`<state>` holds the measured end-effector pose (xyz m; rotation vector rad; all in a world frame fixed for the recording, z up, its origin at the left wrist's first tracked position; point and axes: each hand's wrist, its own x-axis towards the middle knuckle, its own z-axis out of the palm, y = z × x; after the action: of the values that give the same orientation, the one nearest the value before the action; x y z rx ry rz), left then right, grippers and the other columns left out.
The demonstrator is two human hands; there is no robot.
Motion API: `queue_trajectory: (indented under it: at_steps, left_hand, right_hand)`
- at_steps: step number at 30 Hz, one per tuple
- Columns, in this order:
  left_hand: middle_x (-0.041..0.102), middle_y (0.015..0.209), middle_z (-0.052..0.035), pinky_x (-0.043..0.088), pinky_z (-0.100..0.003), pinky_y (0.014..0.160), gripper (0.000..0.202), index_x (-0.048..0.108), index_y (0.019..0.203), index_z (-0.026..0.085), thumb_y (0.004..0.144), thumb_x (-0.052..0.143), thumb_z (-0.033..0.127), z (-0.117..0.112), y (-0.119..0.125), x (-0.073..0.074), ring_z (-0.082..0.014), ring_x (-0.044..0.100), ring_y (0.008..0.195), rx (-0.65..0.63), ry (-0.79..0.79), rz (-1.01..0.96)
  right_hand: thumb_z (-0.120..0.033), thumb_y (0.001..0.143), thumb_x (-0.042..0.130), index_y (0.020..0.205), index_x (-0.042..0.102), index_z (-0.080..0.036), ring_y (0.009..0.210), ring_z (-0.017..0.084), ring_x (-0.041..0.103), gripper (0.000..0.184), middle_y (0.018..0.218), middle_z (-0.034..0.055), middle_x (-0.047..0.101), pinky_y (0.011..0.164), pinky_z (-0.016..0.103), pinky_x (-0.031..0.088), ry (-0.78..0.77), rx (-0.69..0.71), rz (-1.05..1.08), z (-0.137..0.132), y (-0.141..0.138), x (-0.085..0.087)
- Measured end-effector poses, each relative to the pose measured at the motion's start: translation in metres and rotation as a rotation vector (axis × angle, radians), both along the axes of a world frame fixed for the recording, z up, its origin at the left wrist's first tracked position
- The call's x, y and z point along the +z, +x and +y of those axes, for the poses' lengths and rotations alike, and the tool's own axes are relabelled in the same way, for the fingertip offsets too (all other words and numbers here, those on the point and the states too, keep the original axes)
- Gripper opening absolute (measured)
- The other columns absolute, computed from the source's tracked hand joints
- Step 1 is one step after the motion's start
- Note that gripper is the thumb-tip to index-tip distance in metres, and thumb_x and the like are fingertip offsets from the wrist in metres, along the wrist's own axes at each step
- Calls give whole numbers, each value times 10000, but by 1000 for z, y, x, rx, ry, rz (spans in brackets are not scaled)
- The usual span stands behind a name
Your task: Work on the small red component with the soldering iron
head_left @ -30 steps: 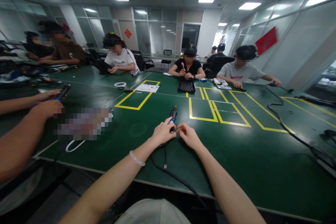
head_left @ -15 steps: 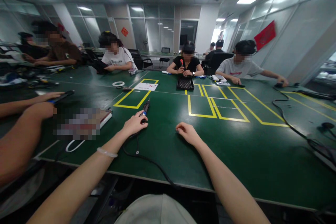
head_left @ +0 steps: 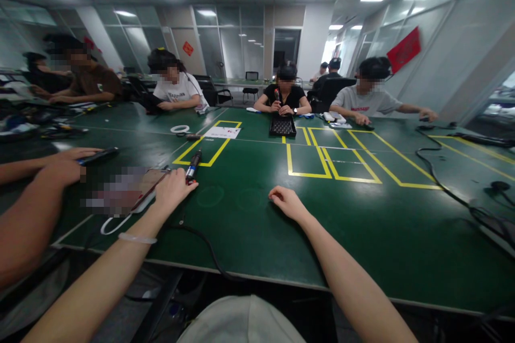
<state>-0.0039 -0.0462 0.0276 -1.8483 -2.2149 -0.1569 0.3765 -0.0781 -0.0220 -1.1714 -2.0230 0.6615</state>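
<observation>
My left hand (head_left: 174, 190) is wrapped round a corded electric screwdriver (head_left: 194, 163), black with a blue band. Its tip points away from me, over the table near a yellow tape outline. From beneath the hand a black cord (head_left: 209, 246) curves to the table's front edge. A phone-like device (head_left: 151, 185) with a white cable lies just left of my left hand, partly covered by it. On the green tabletop rests my right hand (head_left: 288, 203), its fingers loosely curled in with nothing visible in them. Faint round marks show on the surface between my hands.
A neighbour's hands (head_left: 68, 163) hold a dark tool at the left. Yellow tape outlines (head_left: 309, 174) mark the table, with a white paper (head_left: 222, 133) on one. A co-worker opposite works over a black tray (head_left: 282, 126). Black cables (head_left: 450, 195) run along the right.
My left hand has slid left with the electric screwdriver, closer to the phone-like device, and the cord has followed. My right hand has stayed in place.
</observation>
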Motion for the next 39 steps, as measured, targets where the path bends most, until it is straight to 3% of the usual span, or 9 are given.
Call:
queue_trajectory:
  at_steps: [5,11,22,28,31,36,39]
  left_hand:
    - [622,1075,-193,499,-452,737,534,538,1078,130,832,434,593,-19,7,6,-353,606,966,11,-44,7]
    - [599,1119,-194,505,-460,736,534,523,1097,140,834,416,591,-27,7,7,-355,594,988,-8,-49,10]
    - [663,962,-160,489,-431,723,607,656,932,158,883,244,601,-50,-13,-9,-329,624,888,-63,-135,37]
    - [550,1287,-146,423,-469,944,561,703,989,180,898,272,527,-44,-12,-15,-337,490,1186,-135,-29,25]
    - [516,1336,-145,379,-464,1007,515,695,975,176,902,298,496,-43,-9,-14,-325,456,1230,-145,-50,37]
    - [563,1201,-200,464,-436,860,541,590,1105,127,866,360,555,-39,0,-5,-341,541,1089,-73,-22,8]
    - [517,1258,-213,477,-420,824,633,474,1272,119,854,370,583,-26,5,1,-340,553,1082,-64,18,-38]
  right_hand:
    - [-174,835,504,886,647,-180,690,143,578,152,801,25,670,684,252,430,-3,-4,-1,0,1,-1]
    - [-177,839,505,882,651,-181,676,138,569,153,784,20,664,672,248,420,1,-5,-17,1,1,-2]
    - [-179,839,508,883,652,-182,660,133,557,151,765,13,655,649,240,402,-10,-2,-23,-2,-1,2]
    - [-190,844,510,873,648,-182,655,134,553,141,747,10,644,632,236,395,-3,-6,-27,-1,-1,0]
    - [-194,848,511,873,645,-184,663,136,561,136,756,11,647,637,239,399,-5,-6,-25,-1,-2,1]
    - [-195,849,517,868,647,-183,655,135,561,132,754,13,653,636,242,402,-8,-6,-28,-3,-2,3]
    - [-188,848,518,871,649,-181,660,136,565,133,755,14,655,639,242,403,-8,-2,-30,-3,-1,4]
